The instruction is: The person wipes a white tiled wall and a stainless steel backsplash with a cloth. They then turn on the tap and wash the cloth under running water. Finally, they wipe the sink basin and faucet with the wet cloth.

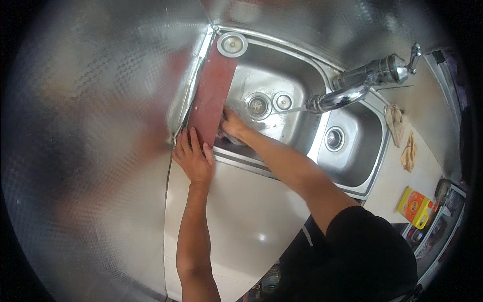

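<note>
Head view: the left hand point(193, 160), fingers apart, touches the long red board point(207, 108) left in the steel sink point(282, 63), the right hand point(233, 125) I cannot tell, and jolting could topple the round metal strainer point(232, 45) atop

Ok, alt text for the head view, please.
A person's right hand reaches into the larger basin of a double steel sink, beside a red board; the left hand is at the board's near end. A chrome faucet extends over the sink.
</note>
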A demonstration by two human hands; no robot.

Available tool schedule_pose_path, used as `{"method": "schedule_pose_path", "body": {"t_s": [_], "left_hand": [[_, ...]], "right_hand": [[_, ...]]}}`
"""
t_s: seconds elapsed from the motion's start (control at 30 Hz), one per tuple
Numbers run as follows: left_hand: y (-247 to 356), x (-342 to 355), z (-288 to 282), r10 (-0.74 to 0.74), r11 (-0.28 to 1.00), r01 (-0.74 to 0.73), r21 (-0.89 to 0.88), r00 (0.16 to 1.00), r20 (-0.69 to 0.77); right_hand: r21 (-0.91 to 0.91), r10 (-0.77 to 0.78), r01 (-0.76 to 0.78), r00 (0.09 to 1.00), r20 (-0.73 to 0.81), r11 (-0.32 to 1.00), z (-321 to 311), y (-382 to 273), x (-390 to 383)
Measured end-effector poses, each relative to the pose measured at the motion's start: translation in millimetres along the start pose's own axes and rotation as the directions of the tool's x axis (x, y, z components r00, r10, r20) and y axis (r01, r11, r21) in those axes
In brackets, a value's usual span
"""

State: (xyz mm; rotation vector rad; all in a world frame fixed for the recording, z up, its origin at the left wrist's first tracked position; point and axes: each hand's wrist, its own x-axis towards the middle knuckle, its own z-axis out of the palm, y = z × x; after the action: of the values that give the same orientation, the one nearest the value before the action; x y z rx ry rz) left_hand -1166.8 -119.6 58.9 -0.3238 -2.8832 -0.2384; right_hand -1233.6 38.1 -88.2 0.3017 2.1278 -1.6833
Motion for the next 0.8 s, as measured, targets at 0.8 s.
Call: {"method": "schedule_pose_path", "body": {"t_s": [0.8], "left_hand": [[-13.5, -11.3, 3.8, -0.035, 0.999, 0.035, -0.031, 0.999, -0.010]], "right_hand": [[-0.342, -0.021, 0.176, 0.911, 0.412, 0.923, -82.5, -62.9, -154.3]]}}
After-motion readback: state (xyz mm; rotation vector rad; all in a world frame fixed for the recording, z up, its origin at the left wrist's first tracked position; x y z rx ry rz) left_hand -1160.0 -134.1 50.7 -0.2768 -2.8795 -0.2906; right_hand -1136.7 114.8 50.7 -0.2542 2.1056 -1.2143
